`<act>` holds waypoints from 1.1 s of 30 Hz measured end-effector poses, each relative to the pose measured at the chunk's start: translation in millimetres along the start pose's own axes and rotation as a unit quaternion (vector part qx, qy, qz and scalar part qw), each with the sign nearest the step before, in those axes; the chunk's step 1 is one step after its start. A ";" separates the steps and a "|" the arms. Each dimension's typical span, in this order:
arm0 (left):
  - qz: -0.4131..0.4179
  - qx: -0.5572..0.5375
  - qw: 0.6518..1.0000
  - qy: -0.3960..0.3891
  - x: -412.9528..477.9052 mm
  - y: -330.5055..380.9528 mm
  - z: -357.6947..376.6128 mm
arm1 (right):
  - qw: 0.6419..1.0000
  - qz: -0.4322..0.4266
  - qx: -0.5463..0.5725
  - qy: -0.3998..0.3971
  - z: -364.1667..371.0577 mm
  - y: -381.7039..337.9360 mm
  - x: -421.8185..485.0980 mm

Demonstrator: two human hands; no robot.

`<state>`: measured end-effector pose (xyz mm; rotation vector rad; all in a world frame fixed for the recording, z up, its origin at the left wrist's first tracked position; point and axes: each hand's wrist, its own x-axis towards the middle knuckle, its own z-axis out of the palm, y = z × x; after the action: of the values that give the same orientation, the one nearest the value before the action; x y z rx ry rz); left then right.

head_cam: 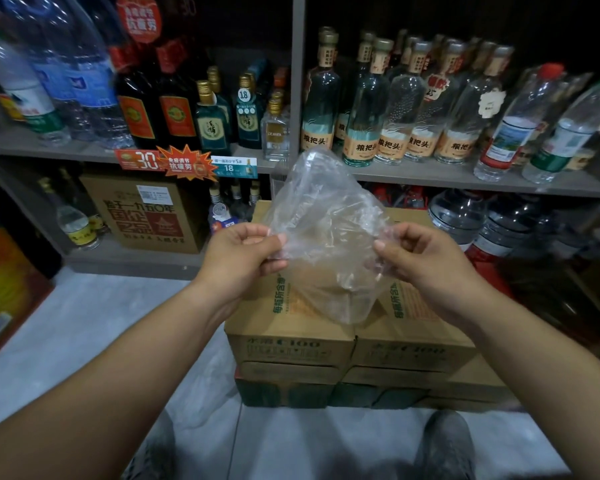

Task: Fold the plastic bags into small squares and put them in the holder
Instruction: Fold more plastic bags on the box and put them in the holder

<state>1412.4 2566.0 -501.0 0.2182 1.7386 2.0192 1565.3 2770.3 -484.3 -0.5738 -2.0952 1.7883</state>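
A clear, crinkled plastic bag (326, 233) hangs in the air between my two hands, above a stack of cardboard boxes. My left hand (243, 254) pinches the bag's left edge with curled fingers and thumb. My right hand (420, 254) pinches the right edge the same way. The bag is spread loosely, its upper part standing up in front of the shelf and its lower part drooping toward the boxes. I see no holder in this view.
Cardboard boxes (291, 334) are stacked on the floor right below the bag. Grey shelves (430, 178) behind hold many glass and plastic bottles. More plastic film (208, 393) lies on the pale floor by the boxes. My shoes (444, 445) show at the bottom.
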 end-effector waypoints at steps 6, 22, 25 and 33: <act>0.022 0.020 0.999 0.014 1.0 -5.0 -14.0 | 0.993 -0.033 -0.110 0.008 -12.1 4.0 6.7; -0.013 0.033 0.999 0.035 20.3 -17.4 -62.0 | 0.935 -0.016 -0.325 -0.139 -18.7 61.4 24.4; -0.030 0.051 0.997 0.055 24.2 -21.8 -69.9 | 0.918 -0.020 -0.363 -0.157 -25.8 58.4 24.8; -0.067 0.075 0.993 0.063 26.9 -33.7 -78.6 | 0.898 -0.071 -0.397 -0.177 -29.1 69.1 20.1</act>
<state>1364.6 2510.8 -553.0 0.0198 1.9311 1.8443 1568.4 2814.4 -548.0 -0.2621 -3.0263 0.9390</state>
